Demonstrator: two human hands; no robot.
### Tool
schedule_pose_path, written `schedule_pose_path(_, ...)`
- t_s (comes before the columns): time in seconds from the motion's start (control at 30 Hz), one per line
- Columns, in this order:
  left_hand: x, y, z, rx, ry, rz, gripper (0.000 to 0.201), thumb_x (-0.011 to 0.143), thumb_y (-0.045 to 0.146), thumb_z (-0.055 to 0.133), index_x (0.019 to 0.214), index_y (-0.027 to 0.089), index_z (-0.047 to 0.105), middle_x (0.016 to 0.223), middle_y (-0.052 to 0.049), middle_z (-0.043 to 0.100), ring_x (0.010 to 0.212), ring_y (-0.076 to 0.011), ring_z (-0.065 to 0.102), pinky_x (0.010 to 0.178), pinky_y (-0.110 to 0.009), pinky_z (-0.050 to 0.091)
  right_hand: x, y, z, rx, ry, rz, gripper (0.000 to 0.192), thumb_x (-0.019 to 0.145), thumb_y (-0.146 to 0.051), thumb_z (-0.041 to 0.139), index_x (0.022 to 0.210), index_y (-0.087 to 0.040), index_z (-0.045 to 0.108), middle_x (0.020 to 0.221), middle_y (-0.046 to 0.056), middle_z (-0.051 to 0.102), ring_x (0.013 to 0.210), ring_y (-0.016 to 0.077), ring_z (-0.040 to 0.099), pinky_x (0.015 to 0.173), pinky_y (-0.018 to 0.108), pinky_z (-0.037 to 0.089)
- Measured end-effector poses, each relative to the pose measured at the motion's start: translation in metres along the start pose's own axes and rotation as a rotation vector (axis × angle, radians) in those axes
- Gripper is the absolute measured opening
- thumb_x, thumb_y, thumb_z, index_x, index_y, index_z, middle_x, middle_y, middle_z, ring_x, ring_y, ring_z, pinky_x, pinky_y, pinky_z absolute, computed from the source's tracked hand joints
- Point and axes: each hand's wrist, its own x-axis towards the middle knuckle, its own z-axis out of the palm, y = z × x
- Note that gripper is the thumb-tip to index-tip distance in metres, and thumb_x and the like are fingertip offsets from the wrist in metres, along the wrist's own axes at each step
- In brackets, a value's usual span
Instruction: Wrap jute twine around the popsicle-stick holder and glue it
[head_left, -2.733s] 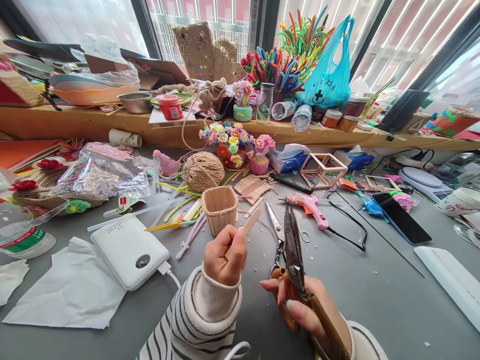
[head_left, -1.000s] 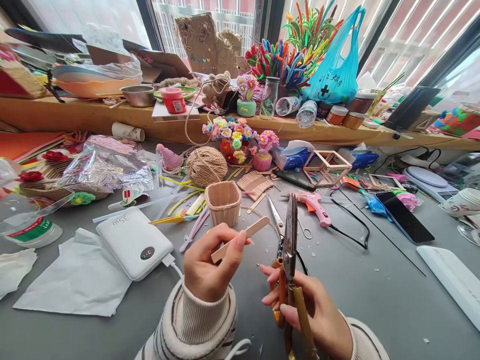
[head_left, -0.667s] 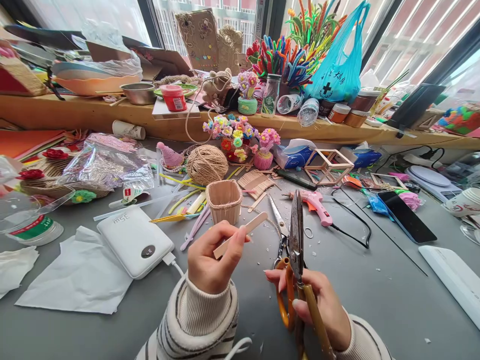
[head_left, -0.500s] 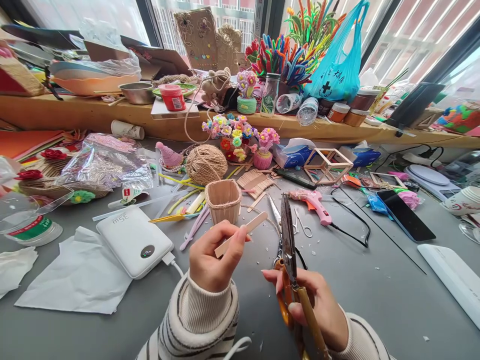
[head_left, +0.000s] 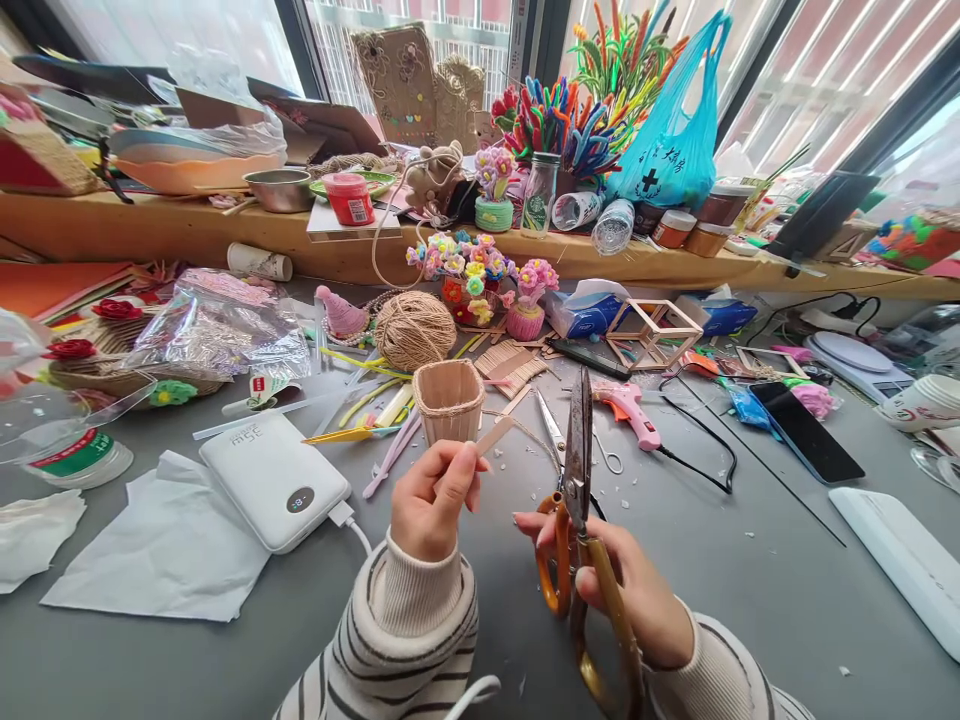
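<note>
Between thumb and fingers, my left hand (head_left: 433,505) pinches a flat wooden craft stick (head_left: 493,437) whose free end points up and right. My right hand (head_left: 634,590) grips large scissors (head_left: 577,470) with dark, worn blades and orange-brown handles; the blades point away from me and look nearly closed. A gap separates the stick from the blades. Just beyond my left hand stands a small wooden-stick cup (head_left: 448,400) with twine around its rim. Behind the large scissors, a second pair of scissors (head_left: 551,425) lies on the table, partly hidden.
A pink glue gun (head_left: 634,412) and its black cord lie right of the scissors. Craft sticks (head_left: 510,368) and a twine ball (head_left: 415,330) sit behind the cup. A white power bank (head_left: 274,480) is at left, a phone (head_left: 806,430) at right. Small scraps dot the grey table.
My left hand has closed further around the stick, so less of it shows, and its angle has shifted. The large scissors have turned slightly, with their handles spread wider in view.
</note>
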Motion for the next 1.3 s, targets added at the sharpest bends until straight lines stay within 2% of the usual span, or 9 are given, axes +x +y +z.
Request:
schedule_pose_path(0.13,-0.007,-0.011,-0.007,-0.187,-0.267,-0.246,0.033,0.072,0.043,0.062,0.058,0.015,0.052,0.046,0.001,0.057,0.041,-0.0092,0.048,0.046,-0.023,0.039,0.01,0.002,-0.007,0.151,-0.051,-0.087,0.05,0.067,-0.061,0.059,0.091,-0.017,0.058,0.116,0.017,0.059,0.111,0.0281,0.053,0.096,0.045,0.037)
schedule_pose_path(0.23,-0.013,-0.016,-0.01,-0.204,-0.474,-0.342,0.035,0.073,0.045,0.061,0.057,0.015,0.052,0.059,-0.007,0.067,0.053,-0.0148,0.06,0.057,-0.029,0.047,0.019,-0.002,-0.01,0.225,-0.016,-0.089,0.049,0.067,-0.059,0.061,0.093,-0.018,0.059,0.118,0.015,0.058,0.111,0.0279,0.053,0.098,0.045,0.036)
schedule_pose_path(0.37,-0.02,-0.02,-0.009,-0.094,-0.743,-0.278,0.034,0.077,0.043,0.056,0.057,0.015,0.054,0.09,-0.015,0.071,0.08,-0.0222,0.065,0.071,-0.035,0.048,0.03,-0.007,-0.009,0.306,0.094,-0.101,0.044,0.069,-0.056,0.061,0.092,-0.019,0.06,0.121,0.013,0.057,0.119,0.0261,0.047,0.102,0.042,0.033)
schedule_pose_path(0.5,-0.026,-0.026,-0.002,0.023,-0.946,-0.086,0.034,0.078,0.04,0.052,0.054,0.016,0.055,0.101,-0.015,0.067,0.083,-0.0214,0.063,0.074,-0.033,0.046,0.04,-0.001,-0.01,0.346,0.168,-0.13,0.038,0.072,-0.051,0.06,0.095,-0.02,0.06,0.126,0.011,0.053,0.122,0.0249,0.044,0.105,0.042,0.029)
schedule_pose_path(0.63,-0.033,-0.032,0.006,0.088,-0.967,-0.001,0.034,0.075,0.042,0.052,0.054,0.017,0.057,0.101,-0.014,0.061,0.089,-0.0219,0.059,0.074,-0.032,0.047,0.045,0.004,-0.014,0.273,0.206,-0.167,0.033,0.075,-0.048,0.06,0.094,-0.02,0.058,0.126,0.011,0.054,0.123,0.0241,0.043,0.106,0.042,0.027)
schedule_pose_path(0.77,-0.036,-0.031,0.011,0.07,-0.926,0.114,0.036,0.078,0.043,0.048,0.054,0.018,0.056,0.082,-0.012,0.057,0.078,-0.0199,0.055,0.063,-0.03,0.047,0.046,0.003,-0.018,0.142,0.318,-0.188,0.029,0.074,-0.046,0.061,0.085,-0.019,0.057,0.125,0.011,0.054,0.121,0.0254,0.045,0.102,0.043,0.034)
schedule_pose_path(0.93,-0.037,-0.028,0.019,0.08,-0.867,0.242,0.039,0.085,0.041,0.04,0.057,0.017,0.053,0.063,-0.005,0.049,0.06,-0.0133,0.046,0.058,-0.028,0.044,0.046,-0.002,-0.019,-0.1,0.44,-0.202,0.046,0.073,-0.053,0.058,0.1,-0.016,0.057,0.119,0.014,0.058,0.109,0.0273,0.055,0.088,0.039,0.047)
schedule_pose_path(1.13,-0.041,-0.028,0.024,0.161,-0.81,0.223,0.038,0.087,0.038,0.038,0.058,0.018,0.052,0.059,-0.004,0.053,0.059,-0.0134,0.046,0.06,-0.028,0.041,0.046,-0.011,-0.018,-0.441,0.514,-0.215,0.041,0.075,-0.053,0.053,0.093,-0.017,0.056,0.081,0.008,0.066,0.075,0.0218,0.063,0.076,0.035,0.049)
schedule_pose_path(1.3,-0.041,-0.029,0.026,0.163,-0.792,0.191,0.036,0.086,0.036,0.039,0.057,0.018,0.05,0.058,-0.003,0.053,0.058,-0.0129,0.045,0.059,-0.027,0.038,0.048,-0.01,-0.021,-0.555,0.54,-0.224,0.029,0.075,-0.049,0.053,0.077,-0.02,0.051,0.065,0.002,0.059,0.069,0.02,0.06,0.072,0.033,0.049)
